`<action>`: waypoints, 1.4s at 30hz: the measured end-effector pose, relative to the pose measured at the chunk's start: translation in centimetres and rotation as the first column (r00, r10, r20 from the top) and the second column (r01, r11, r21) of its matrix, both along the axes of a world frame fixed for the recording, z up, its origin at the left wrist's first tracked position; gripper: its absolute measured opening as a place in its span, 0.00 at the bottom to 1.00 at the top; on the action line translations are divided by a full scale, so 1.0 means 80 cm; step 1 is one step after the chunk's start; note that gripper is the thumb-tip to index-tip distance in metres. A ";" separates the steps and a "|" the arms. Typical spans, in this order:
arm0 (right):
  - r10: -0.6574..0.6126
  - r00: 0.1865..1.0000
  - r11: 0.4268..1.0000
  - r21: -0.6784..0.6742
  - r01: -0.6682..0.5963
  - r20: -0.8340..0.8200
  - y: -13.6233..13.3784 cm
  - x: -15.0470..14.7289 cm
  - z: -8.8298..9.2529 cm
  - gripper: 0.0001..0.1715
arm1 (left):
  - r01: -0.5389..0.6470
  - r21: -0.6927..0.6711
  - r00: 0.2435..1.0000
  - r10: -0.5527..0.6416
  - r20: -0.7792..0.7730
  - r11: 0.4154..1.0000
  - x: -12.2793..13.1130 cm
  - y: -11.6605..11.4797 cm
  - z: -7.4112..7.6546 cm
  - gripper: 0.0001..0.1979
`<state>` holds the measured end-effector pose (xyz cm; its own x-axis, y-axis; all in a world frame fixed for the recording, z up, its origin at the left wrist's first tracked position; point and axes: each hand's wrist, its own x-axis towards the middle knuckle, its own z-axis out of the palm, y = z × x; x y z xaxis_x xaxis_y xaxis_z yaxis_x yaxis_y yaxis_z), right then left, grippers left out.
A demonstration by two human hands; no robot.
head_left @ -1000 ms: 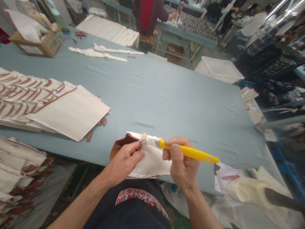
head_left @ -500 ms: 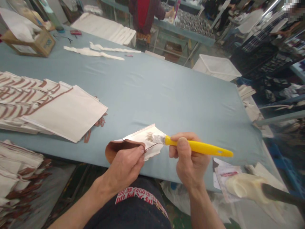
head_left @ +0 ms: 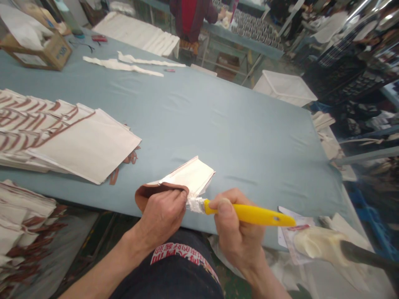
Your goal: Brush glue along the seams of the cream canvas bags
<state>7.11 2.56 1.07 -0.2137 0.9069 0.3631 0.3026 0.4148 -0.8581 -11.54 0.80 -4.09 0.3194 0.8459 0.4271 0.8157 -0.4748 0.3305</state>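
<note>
Near the table's front edge, my left hand (head_left: 166, 211) is closed on the edge of a folded cream-and-brown piece (head_left: 190, 174), whose brown side curls up on the left and whose pale side faces up. My right hand (head_left: 238, 224) grips a yellow-handled brush (head_left: 258, 214). The brush's white-smeared bristle end lies against the lower edge of the pale side, right beside my left fingertips. My fingers partly hide the edge being pinched.
Overlapping cream pieces with brown edging (head_left: 93, 145) lie at left on the blue-grey table (head_left: 233, 124). A cardboard box (head_left: 52, 54) and cream strips (head_left: 124, 66) are farther back. A white bin (head_left: 283, 89) stands beyond the table. A cream-coated container (head_left: 318, 243) is at lower right.
My right hand has moved the brush down and left, from the middle of the pale side to its lower edge by my left fingers. The held piece has shifted slightly left.
</note>
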 end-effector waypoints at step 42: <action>-0.259 0.927 0.942 -0.140 0.304 0.271 0.064 0.025 -0.045 0.27 | 0.045 0.073 0.996 -0.050 0.076 0.996 0.012 -0.018 -0.024 0.13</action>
<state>9.12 7.71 -2.53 -0.0024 0.9869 0.1612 0.5951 0.1309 -0.7929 -10.55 -0.68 -6.04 0.3220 0.7969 0.5111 0.7647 -0.5372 0.3559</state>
